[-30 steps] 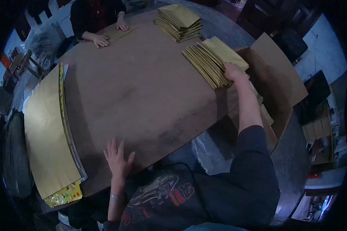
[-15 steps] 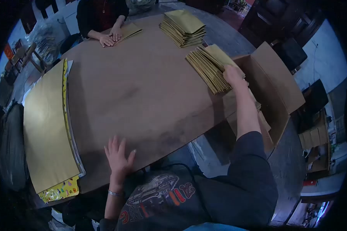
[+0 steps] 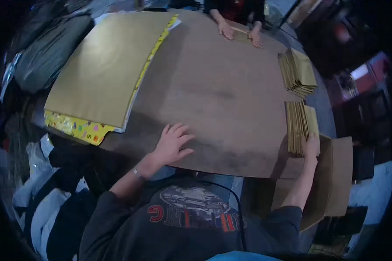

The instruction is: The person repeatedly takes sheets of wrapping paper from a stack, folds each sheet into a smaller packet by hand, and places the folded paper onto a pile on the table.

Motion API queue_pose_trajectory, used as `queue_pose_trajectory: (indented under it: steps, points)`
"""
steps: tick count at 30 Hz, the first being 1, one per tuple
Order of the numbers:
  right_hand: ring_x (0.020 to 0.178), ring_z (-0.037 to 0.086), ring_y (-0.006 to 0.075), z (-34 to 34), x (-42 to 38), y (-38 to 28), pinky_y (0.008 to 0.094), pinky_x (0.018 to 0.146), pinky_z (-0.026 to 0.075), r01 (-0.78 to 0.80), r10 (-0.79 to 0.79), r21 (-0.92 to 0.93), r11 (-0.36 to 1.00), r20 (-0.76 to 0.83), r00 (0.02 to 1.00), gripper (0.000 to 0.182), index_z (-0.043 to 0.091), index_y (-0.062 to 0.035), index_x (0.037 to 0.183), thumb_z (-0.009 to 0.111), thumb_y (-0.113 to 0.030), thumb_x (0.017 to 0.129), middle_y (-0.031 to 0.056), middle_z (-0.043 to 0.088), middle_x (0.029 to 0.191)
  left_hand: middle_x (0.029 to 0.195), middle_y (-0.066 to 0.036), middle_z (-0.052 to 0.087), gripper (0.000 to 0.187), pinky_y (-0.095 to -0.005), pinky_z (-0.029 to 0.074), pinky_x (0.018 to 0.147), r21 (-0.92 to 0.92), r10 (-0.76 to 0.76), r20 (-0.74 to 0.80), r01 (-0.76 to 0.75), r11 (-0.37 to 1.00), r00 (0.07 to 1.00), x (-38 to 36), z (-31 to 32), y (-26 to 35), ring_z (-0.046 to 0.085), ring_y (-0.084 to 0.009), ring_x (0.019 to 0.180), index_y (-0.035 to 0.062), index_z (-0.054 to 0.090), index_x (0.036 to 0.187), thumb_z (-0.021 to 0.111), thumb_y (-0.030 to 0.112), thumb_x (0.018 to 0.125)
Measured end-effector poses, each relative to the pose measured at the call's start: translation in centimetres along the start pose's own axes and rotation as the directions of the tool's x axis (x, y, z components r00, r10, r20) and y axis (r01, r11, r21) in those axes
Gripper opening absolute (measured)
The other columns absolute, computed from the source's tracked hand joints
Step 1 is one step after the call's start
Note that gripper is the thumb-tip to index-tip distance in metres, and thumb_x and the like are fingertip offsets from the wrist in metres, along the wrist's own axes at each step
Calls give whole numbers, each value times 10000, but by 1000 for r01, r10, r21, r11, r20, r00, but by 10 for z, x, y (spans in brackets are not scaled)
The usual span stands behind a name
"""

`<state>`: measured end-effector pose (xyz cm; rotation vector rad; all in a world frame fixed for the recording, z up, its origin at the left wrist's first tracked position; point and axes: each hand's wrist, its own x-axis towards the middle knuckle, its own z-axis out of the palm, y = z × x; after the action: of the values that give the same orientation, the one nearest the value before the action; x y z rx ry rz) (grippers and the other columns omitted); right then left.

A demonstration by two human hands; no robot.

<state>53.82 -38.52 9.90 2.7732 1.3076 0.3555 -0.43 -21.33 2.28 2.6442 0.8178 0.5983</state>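
Observation:
My left hand [image 3: 174, 144] is spread, palm down, over the near edge of the brown tabletop [image 3: 204, 100], holding nothing. At the right, my right hand [image 3: 310, 145] rests against the near end of a fanned stack of folded gold paper pieces [image 3: 295, 126]; whether its fingers grip the stack is hard to make out. Another stack of gold pieces [image 3: 301, 71] lies just beyond it. On the left side sits a large gold sheet [image 3: 104, 65] on top of yellow printed sheets [image 3: 78, 127].
Across the table a person's two hands [image 3: 225, 29] press on a folded gold piece [image 3: 241, 36]. An open cardboard box [image 3: 339, 174] stands beside the table at the right, under my right forearm. Dark bundled material [image 3: 52, 52] is at the far left.
The view has swung left, so the table's contents appear shifted right and the gold sheet shows more fully. My right hand stays at the near stack; my left hand remains spread near the table edge.

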Motion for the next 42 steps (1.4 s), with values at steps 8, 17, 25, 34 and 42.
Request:
queue_pose_trajectory:
  steps: [8, 17, 25, 34, 42]
  points:
    - [1171, 549, 369, -42, 9, -128, 429, 984, 443, 179, -201, 120, 977, 206, 958, 405, 558, -4, 1266, 592, -221, 926, 239, 595, 1219, 1078, -162, 666, 132, -354, 525, 807, -251, -414, -578, 330, 910, 703, -62, -103, -122, 650, -301, 951, 16, 662, 941, 675, 67, 820]
    - [1059, 585, 364, -58, -34, -352, 443, 894, 490, 769, -835, 338, 543, 117, 538, 332, 603, -45, 1177, 616, -240, 908, 174, 636, 1110, 1485, -158, 350, 617, -659, 159, 1110, 13, -547, -54, 548, 836, 835, -79, -150, -145, 241, -411, 1429, 129, 576, 1135, 831, 434, 663]
    - [1020, 594, 351, -73, -89, -496, 454, 859, 499, 912, -995, 403, 74, -26, 92, 440, 519, -84, 1290, 628, -218, 885, 170, 629, 1053, 1478, -153, 371, 467, -666, 138, 1127, -27, -567, -99, 567, 823, 818, -81, -142, -155, 212, -406, 1446, 119, 611, 1039, 792, 397, 710]
    - [984, 601, 366, -80, -101, -540, 460, 841, 495, 937, -997, 342, 74, -6, 81, 604, 376, -88, 1418, 618, -140, 867, 182, 645, 1029, 1343, -88, 536, 401, -438, 308, 1077, 1, -500, -296, 524, 852, 814, -86, -131, -166, 411, -275, 1339, 106, 603, 1030, 744, 378, 771]
    - [922, 620, 326, -76, -106, -544, 443, 780, 517, 937, -993, 349, 31, -96, 68, 610, 389, -86, 1423, 623, -156, 864, 143, 637, 943, 1251, -65, 585, 477, -427, 339, 1042, -4, -443, -421, 487, 874, 792, -87, -119, -181, 494, -270, 1242, 127, 594, 1153, 734, 386, 779]
